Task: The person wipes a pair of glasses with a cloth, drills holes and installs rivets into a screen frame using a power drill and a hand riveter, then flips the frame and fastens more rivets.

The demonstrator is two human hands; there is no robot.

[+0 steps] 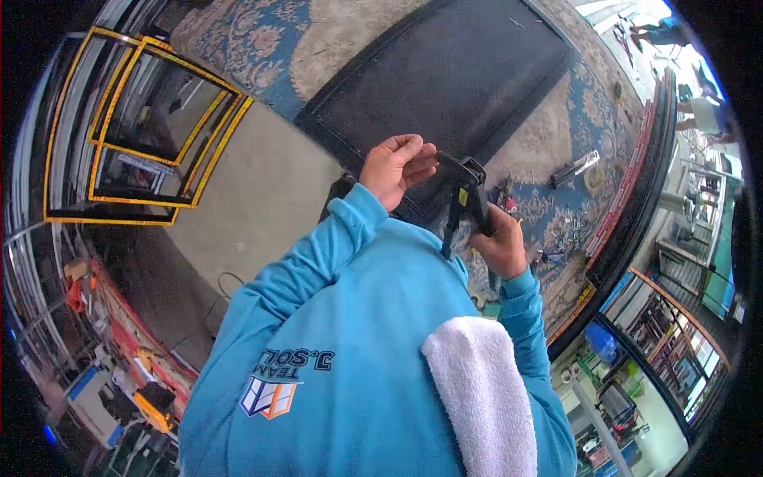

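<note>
My right hand (505, 242) is closed around a black hand-held tool (474, 199) with a small yellow label; its exact kind does not show clearly. Up and to the left of it is my left hand (397, 168), thumb and fingers drawn together. From those fingertips a thin dark strip (451, 159) appears to run to the top of the tool. Beyond both hands, a large dark framed panel (453, 71) lies flat on a patterned carpet surface (350, 32).
Yellow-edged frames (151, 127) lean at the left. A silver-and-black tool (575, 168) and scattered small hardware (564, 234) lie right of the panel. A white towel (481, 389) hangs over my shirt. Other people (703, 115) stand at the far upper right.
</note>
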